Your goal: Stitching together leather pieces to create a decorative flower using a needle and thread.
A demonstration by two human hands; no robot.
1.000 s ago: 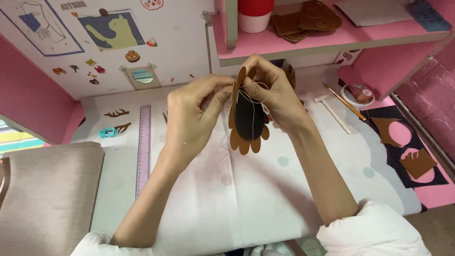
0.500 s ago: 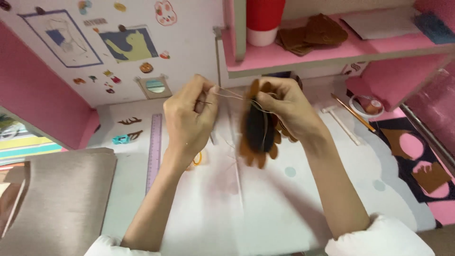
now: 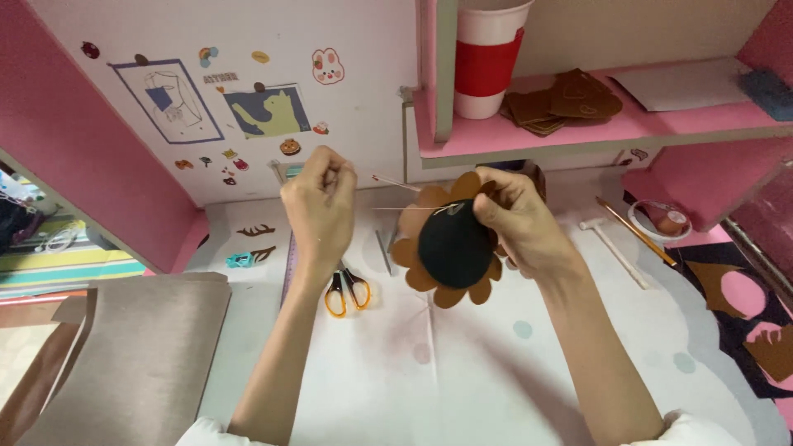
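Two hands at frame centre: our right hand (image 3: 514,216) pinches scalloped brown-black leather piece (image 3: 447,248), left hand (image 3: 318,202) closed on needle (image 3: 395,182); we pull thread (image 3: 405,208) straight, evenly.

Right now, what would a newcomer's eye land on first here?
The brown flower-shaped piece with a black centre, held up mid-frame by the right hand. Beside it, the left hand pinches a thread drawn taut from the piece. Orange-handled scissors lie on the white table below.
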